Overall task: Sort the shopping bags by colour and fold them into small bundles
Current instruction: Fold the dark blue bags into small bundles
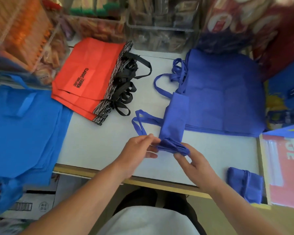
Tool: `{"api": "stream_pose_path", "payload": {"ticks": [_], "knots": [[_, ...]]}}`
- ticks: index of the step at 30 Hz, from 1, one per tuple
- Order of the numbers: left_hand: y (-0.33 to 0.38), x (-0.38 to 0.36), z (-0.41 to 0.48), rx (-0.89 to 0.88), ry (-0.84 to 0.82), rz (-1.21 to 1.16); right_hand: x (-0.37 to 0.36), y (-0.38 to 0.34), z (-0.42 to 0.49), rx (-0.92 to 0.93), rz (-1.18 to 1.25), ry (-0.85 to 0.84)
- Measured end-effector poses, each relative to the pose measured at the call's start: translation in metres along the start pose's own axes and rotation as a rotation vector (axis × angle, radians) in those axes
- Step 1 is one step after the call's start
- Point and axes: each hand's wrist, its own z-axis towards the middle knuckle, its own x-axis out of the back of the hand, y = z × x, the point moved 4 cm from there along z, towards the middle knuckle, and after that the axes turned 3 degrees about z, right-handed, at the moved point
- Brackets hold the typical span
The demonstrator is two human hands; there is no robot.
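Just above the white shirt [148, 221] at bottom centre, the left grip [139, 150] and right grip [193, 165] both pinch the rolled near end of a purple-blue bag [175, 119] lying mid-frame on the desk [100, 141].

Indigo bag [175, 114]: folded into a narrow strip, near end rolled up, handles trailing left, far end lying over the indigo stack [227, 92].
Indigo stack: flat, at right.
Red stack [85, 78]: fanned, black handles pointing right.
Bright blue stack [24, 133]: flat, far left.
Indigo bundle [244, 184]: folded small, near right.
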Motion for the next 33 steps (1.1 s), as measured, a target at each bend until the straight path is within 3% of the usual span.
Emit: {"api": "stream_pose_path", "payload": {"ticks": [6,9,12,18,22,24,27,30,33], "knots": [[-0.011,-0.017,0.012,-0.120,-0.126,0.576,0.012,0.000,0.012,-0.226,0.241,0.042],[-0.024,-0.022,0.022,-0.109,-0.065,0.691,0.012,0.006,0.017,-0.302,0.243,0.036],[-0.032,-0.028,0.030,-0.087,-0.060,0.770,0.010,0.018,0.030,-0.326,0.117,0.041],[-0.042,-0.024,0.056,-0.097,0.026,0.887,0.023,0.025,0.081,-0.130,-0.220,0.032],[-0.043,-0.013,0.062,-0.120,0.201,0.955,0.017,0.033,0.115,-0.201,-0.532,-0.122],[-0.041,-0.007,0.056,-0.256,0.297,0.987,0.009,0.040,0.123,-0.193,-0.527,-0.079],[-0.056,-0.009,0.044,-0.576,0.071,1.032,0.003,0.051,0.127,-0.195,-0.351,0.048],[-0.088,-0.005,0.041,-0.518,-0.205,1.140,0.002,0.055,0.127,-0.201,-0.281,0.116],[-0.098,0.004,0.047,-0.534,-0.239,1.179,-0.007,0.046,0.120,-0.117,-0.304,0.193]]}}
